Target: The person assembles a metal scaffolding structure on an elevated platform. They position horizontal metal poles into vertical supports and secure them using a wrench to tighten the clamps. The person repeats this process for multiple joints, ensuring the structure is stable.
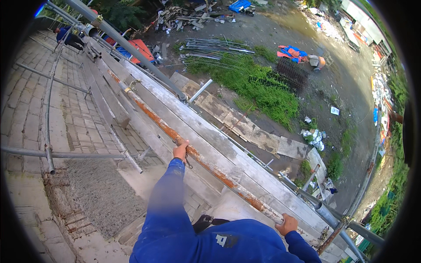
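Note:
A long scaffold pole (166,128), rusty orange with pale patches, slants across in front of me from far left to near right. My left hand (180,151) is closed at the pole's middle. A dark curved metal piece (189,162) sticks out beside that hand; whether it is a tool or a fitting I cannot tell. Near my body, my right hand (287,224) is wrapped round the pole's near end. Under the pole run long grey scaffold boards (215,138). Farther along, a coupler (127,89) sits on the pole.
A block wall (26,105) stands on my left, with a grey tube (87,155) reaching toward it. Thick guard tubes (140,55) line the right side. Far below lie a pipe pile (215,47) and a concrete mixer (316,61). Another person (69,37) is at the far left.

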Action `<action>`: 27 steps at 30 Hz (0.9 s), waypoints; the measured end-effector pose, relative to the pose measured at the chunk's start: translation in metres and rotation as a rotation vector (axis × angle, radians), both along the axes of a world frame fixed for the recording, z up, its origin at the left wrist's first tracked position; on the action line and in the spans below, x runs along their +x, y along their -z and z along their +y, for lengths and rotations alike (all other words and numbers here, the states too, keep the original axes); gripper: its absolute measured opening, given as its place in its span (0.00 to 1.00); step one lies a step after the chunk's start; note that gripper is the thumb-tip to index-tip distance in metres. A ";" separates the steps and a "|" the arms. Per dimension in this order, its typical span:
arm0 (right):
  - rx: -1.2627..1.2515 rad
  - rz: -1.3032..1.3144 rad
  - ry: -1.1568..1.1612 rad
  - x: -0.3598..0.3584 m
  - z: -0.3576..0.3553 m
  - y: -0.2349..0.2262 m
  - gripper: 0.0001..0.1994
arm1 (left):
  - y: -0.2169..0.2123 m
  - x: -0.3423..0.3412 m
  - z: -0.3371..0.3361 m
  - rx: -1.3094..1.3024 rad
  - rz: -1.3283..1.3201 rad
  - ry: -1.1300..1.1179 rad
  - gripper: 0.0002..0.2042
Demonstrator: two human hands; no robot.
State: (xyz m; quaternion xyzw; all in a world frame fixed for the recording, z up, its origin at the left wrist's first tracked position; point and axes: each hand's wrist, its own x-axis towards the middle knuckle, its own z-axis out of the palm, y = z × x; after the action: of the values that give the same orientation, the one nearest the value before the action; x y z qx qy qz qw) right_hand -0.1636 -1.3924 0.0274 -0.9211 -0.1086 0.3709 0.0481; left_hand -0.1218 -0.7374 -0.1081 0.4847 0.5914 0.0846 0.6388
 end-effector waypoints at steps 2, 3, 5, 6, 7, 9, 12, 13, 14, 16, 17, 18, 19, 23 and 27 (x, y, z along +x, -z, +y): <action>0.026 0.009 0.011 0.000 0.020 0.013 0.22 | 0.012 0.002 0.014 0.025 0.062 0.086 0.32; 0.041 -0.009 -0.003 0.002 0.027 0.022 0.22 | 0.025 0.001 0.023 0.044 0.096 0.049 0.33; 0.066 -0.030 -0.023 -0.002 0.039 0.037 0.21 | 0.060 -0.008 0.040 0.079 0.180 -0.016 0.34; 0.050 -0.017 -0.011 -0.004 0.045 0.041 0.21 | 0.074 -0.011 0.047 0.046 0.126 -0.028 0.36; 0.037 0.000 -0.001 -0.003 0.053 0.042 0.22 | 0.088 -0.010 0.050 0.077 0.141 -0.038 0.29; 0.044 0.018 0.004 -0.001 0.068 0.045 0.22 | 0.112 -0.012 0.065 0.163 0.167 -0.069 0.17; 0.072 0.023 0.021 -0.006 0.080 0.052 0.23 | 0.137 -0.013 0.088 0.397 0.293 0.140 0.29; 0.038 0.023 0.054 -0.007 0.077 0.051 0.23 | 0.128 0.002 0.073 0.233 0.310 0.060 0.35; 0.037 0.062 0.072 -0.001 0.084 0.034 0.22 | 0.103 0.018 0.053 0.166 0.286 0.125 0.27; 0.079 0.109 0.061 0.012 0.088 0.025 0.22 | 0.114 0.002 0.068 -0.056 0.137 0.092 0.15; 0.114 0.081 0.031 0.004 0.082 0.037 0.23 | 0.112 -0.003 0.082 -0.186 0.164 0.119 0.21; 0.114 0.136 0.025 0.016 0.084 0.034 0.23 | 0.115 -0.019 0.076 -0.084 0.057 0.077 0.19; 0.125 0.094 0.010 0.013 0.081 0.046 0.22 | 0.108 -0.027 0.065 -0.096 0.166 0.085 0.23; 0.172 0.076 0.045 0.008 0.103 0.044 0.21 | 0.062 -0.041 -0.051 -0.224 0.104 0.186 0.30; 0.218 0.163 0.035 0.019 0.126 0.034 0.18 | 0.054 -0.056 -0.138 -0.386 0.086 0.224 0.26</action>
State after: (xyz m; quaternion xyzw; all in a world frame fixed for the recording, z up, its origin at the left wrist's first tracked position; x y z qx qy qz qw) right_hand -0.1445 -1.2659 -0.0064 -0.8790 -0.1278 0.4296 0.1630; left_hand -0.1782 -0.8751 -0.1619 0.4193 0.5659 -0.1223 0.6992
